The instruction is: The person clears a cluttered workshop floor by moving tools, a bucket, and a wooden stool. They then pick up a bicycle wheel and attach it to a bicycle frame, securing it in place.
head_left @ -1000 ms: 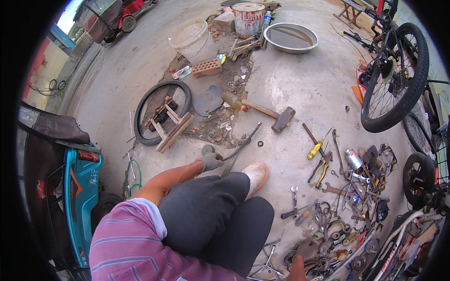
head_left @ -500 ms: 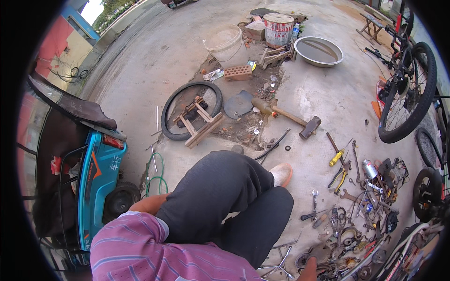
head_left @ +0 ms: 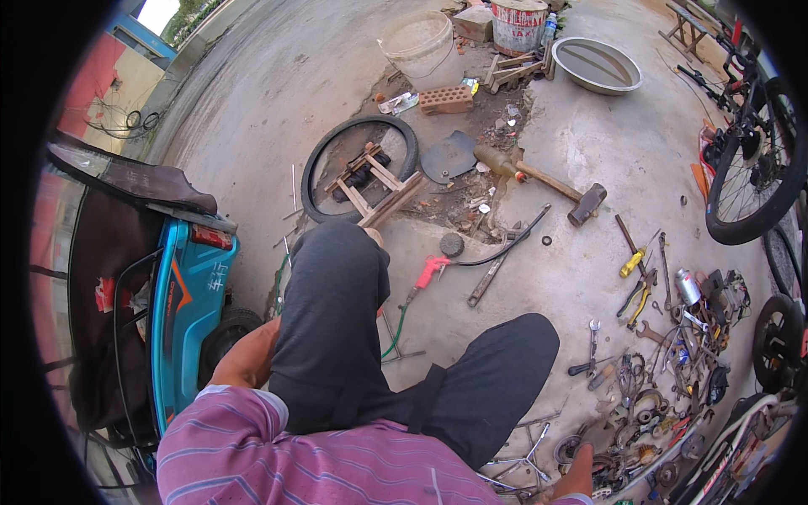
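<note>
While the person is crouched on the concrete floor, the left hand is seen low beside the left thigh, close to the rear wheel of a blue scooter; its fingers are hidden behind the dark trouser leg, so it cannot be told whether they are spread or closed. The right hand is seen only in part at the bottom edge of the view, laid flat, it seems, among a heap of wrenches and metal parts; nothing is visibly pinched by it.

Ahead of the knees a red-handled air nozzle with a black hose is laid on the floor, just beside a small round disc. Farther off, a black tyre is set around a wooden frame, with a sledgehammer lying near it. A metal basin and a white bucket are placed at the far edge of the floor.
</note>
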Demonstrator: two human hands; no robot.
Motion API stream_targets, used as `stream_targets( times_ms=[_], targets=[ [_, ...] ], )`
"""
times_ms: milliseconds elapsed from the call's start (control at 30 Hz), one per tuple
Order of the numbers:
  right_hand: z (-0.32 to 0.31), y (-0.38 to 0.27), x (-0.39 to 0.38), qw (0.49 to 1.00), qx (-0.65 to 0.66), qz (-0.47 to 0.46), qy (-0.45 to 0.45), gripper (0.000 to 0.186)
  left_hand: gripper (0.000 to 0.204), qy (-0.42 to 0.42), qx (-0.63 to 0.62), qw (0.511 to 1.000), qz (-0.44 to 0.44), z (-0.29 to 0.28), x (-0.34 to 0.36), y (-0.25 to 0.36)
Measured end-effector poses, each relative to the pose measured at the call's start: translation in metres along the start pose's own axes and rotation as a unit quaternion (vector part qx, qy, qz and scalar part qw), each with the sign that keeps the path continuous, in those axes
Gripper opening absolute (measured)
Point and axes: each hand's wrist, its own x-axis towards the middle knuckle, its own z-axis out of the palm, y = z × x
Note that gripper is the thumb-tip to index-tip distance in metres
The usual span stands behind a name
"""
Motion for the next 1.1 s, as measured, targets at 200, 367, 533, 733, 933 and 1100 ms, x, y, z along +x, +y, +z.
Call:
stream_targets(
  times_ms=[200,367,533,733,933,1100],
  targets=[
    [0.006,-0.001,0.007,0.987,0.146,-0.071,-0.015,0.032,0.055,0.017,0.004,0.999,-0.036,-0.035,0.032,-0.029],
    [-0.001,-0.098,-0.010,0.931,0.317,-0.045,-0.176,0.019,0.056,0.023,0.012,0.999,-0.031,-0.049,0.097,-0.037],
    [0.023,-0.258,-0.029,0.907,0.168,-0.192,-0.336,0.012,0.059,0.005,0.009,0.998,0.068,-0.045,0.187,0.004],
    [0.096,-0.408,-0.059,0.869,0.014,-0.232,-0.437,0.010,0.080,0.129,0.014,0.960,0.248,-0.027,0.258,0.082],
    [0.130,-0.435,-0.093,0.873,0.005,-0.255,-0.416,0.012,0.113,0.036,-0.027,0.982,0.185,-0.001,0.252,0.142],
    [0.128,-0.441,-0.093,0.882,0.064,-0.195,-0.424,0.012,0.129,-0.009,-0.039,0.985,0.167,0.012,0.243,0.148]
  ],
)
